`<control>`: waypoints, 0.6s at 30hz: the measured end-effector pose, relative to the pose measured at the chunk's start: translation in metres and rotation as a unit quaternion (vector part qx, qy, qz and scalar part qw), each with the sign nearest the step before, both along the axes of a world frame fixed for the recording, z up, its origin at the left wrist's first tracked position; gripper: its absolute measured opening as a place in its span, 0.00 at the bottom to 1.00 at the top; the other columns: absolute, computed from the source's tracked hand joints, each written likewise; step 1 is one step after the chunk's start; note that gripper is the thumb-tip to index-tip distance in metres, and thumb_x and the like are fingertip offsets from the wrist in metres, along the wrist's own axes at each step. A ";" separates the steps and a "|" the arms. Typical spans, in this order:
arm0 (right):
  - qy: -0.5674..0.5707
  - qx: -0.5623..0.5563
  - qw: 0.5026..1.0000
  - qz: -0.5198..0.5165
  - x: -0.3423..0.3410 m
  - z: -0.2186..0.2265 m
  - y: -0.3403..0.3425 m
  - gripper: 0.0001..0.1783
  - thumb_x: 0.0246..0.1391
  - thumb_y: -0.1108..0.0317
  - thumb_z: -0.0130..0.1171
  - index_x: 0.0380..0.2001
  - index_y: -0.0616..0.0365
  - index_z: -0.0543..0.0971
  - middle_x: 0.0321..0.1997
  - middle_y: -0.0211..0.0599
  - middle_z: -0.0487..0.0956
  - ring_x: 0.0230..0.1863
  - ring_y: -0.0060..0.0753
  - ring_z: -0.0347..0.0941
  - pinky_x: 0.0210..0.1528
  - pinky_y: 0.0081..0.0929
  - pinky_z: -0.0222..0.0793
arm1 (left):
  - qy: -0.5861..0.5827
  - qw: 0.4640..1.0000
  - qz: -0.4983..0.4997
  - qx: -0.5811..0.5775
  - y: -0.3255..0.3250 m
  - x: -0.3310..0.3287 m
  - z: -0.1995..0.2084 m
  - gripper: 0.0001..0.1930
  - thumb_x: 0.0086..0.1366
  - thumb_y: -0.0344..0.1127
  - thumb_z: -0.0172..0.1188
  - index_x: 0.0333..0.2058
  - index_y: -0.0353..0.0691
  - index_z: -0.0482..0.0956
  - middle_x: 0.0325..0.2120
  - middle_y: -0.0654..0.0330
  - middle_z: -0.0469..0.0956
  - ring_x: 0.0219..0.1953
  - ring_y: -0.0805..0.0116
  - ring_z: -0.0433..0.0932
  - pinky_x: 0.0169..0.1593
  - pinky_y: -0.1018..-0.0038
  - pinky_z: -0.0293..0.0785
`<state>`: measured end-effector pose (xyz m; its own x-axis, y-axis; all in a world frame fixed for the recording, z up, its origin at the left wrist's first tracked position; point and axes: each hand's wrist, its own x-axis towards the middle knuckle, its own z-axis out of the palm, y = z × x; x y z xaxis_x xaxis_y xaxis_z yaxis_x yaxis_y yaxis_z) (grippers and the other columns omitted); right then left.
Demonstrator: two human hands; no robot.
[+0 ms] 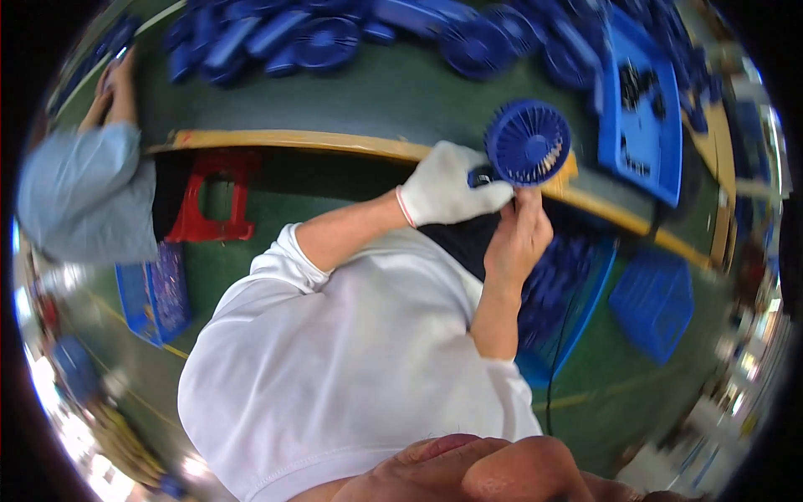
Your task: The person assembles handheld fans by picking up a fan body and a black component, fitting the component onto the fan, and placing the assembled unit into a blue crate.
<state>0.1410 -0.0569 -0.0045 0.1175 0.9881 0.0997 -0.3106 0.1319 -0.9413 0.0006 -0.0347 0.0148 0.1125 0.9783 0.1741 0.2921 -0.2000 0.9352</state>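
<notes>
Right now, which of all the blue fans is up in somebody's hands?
The round blue fan at the bench edge: gloved left hand and bare right hand hold it; the others lie on the green bench.

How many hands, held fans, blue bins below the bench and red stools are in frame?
Hands: 3 — white-gloved left hand, bare right hand, a co-worker's hand
Round blue plastic fan held in both hands: 1
Blue plastic bins below the bench: 3
Red plastic stool: 1
Total: 8
The loose fan parts on the green bench are too blurred to count.
</notes>
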 end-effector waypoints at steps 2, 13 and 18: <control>-0.003 -0.020 0.999 -0.048 0.011 -0.011 0.000 0.20 0.67 0.61 0.45 0.44 0.71 0.76 0.44 0.38 0.77 0.39 0.21 0.71 0.39 0.16 0.64 | -0.031 0.994 -0.088 -0.057 0.010 0.014 -0.001 0.15 0.55 0.42 0.61 0.33 0.35 0.81 0.20 0.55 0.79 0.22 0.71 0.76 0.30 0.72 0.72; 0.026 -0.176 0.978 -0.105 0.076 -0.018 -0.053 0.18 0.47 0.62 0.63 0.40 0.63 0.79 0.29 0.32 0.79 0.20 0.16 0.71 0.15 0.15 0.64 | -0.168 0.865 -0.240 -0.408 -0.025 0.089 -0.057 0.30 0.73 0.52 0.27 0.40 0.33 0.73 0.17 0.58 0.77 0.18 0.67 0.76 0.25 0.75 0.73; -0.129 -0.141 0.957 -0.218 0.085 -0.062 -0.081 0.23 0.39 0.60 0.69 0.38 0.64 0.79 0.33 0.45 0.79 0.29 0.33 0.79 0.31 0.29 0.76 | -0.194 0.781 -0.256 -0.536 -0.044 0.110 -0.071 0.30 0.72 0.59 0.27 0.44 0.37 0.68 0.19 0.55 0.74 0.17 0.65 0.75 0.22 0.73 0.75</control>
<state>0.2255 -0.1375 -0.0664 0.5325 0.8425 -0.0814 -0.0357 -0.0737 -0.9966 0.1102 -0.0789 -0.0565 0.6788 0.4292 -0.5958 0.0840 0.7606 0.6437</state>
